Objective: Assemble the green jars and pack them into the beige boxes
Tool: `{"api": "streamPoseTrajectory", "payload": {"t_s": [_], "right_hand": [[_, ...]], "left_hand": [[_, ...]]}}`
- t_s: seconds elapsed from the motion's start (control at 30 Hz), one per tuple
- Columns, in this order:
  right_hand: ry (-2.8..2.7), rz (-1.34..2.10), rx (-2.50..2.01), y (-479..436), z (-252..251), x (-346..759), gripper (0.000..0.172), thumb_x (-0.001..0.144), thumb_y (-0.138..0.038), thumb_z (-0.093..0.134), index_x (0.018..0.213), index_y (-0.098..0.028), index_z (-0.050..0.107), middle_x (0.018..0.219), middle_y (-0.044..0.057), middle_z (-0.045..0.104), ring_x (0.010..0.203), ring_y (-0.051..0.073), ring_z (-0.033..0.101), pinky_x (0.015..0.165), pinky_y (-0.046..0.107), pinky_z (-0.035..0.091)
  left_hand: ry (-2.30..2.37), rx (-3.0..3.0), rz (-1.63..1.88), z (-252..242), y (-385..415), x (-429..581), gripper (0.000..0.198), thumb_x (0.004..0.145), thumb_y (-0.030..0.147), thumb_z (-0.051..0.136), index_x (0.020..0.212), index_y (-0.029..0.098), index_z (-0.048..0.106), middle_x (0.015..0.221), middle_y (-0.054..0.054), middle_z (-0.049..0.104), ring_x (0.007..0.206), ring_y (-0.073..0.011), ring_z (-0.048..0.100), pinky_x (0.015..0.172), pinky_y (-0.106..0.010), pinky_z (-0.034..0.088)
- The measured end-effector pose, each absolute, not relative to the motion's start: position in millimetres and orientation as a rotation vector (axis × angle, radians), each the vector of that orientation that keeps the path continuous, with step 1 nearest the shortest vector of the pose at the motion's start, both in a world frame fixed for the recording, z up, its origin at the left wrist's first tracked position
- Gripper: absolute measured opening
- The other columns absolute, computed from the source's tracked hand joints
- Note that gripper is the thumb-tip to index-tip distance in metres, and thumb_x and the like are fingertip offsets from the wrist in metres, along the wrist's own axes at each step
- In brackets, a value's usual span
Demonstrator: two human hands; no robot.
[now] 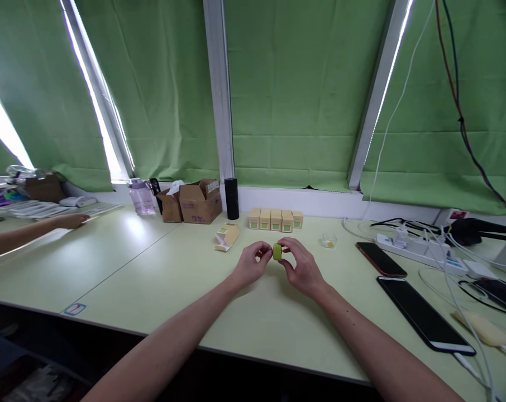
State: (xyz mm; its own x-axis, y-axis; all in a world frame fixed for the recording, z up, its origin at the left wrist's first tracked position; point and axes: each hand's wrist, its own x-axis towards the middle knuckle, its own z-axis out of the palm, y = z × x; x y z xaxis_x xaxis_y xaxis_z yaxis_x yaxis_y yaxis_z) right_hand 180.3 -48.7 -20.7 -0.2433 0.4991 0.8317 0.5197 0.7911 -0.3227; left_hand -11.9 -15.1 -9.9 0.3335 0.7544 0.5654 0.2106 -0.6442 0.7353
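Observation:
Between my hands, just above the table, is a small yellow-green block-shaped item (277, 252). My right hand (300, 266) grips it between thumb and fingers. The fingertips of my left hand (252, 262) are pinched together at its left side; whether they hold anything is too small to make out. Behind my left hand lies an opened small carton (227, 237) with its flaps out. A row of several small tan boxes (275, 220) with green labels stands farther back.
Cardboard boxes (200, 202), a black cylinder (232, 199) and a purple bottle (141, 196) stand at the back left. Another person's hand (71, 221) is far left. A clear small dish (328, 241), phone (381, 259), tablet (424, 314) and power strip (420, 251) lie right.

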Motion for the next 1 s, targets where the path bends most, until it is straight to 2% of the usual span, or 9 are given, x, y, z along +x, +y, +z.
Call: {"api": "streamPoseTrajectory", "payload": {"t_s": [0.53, 1.0], "right_hand": [[-1.870, -0.001, -0.765, -45.8, -23.1, 179.4, 0.047, 0.089, -0.008, 0.058, 0.132, -0.027, 0.055, 0.125, 0.011, 0.066, 0.112, 0.027, 0.066, 0.088, 0.048, 0.066], [-1.860, 0.010, -0.764, -46.0, -22.3, 179.4, 0.045, 0.089, -0.008, 0.058, 0.130, -0.027, 0.056, 0.125, 0.010, 0.066, 0.111, 0.026, 0.067, 0.089, 0.047, 0.067]], "left_hand": [[0.852, 2.005, 1.261, -11.5, -13.7, -11.6, 0.020, 0.093, 0.035, 0.060, 0.083, 0.017, 0.062, 0.080, -0.003, 0.065, 0.074, -0.0149, 0.059, 0.071, -0.028, 0.048], [0.863, 2.023, 1.263, -12.1, -12.2, -12.7, 0.022, 0.094, 0.036, 0.060, 0.084, 0.017, 0.062, 0.080, -0.003, 0.065, 0.074, -0.0150, 0.059, 0.072, -0.029, 0.048]]}}
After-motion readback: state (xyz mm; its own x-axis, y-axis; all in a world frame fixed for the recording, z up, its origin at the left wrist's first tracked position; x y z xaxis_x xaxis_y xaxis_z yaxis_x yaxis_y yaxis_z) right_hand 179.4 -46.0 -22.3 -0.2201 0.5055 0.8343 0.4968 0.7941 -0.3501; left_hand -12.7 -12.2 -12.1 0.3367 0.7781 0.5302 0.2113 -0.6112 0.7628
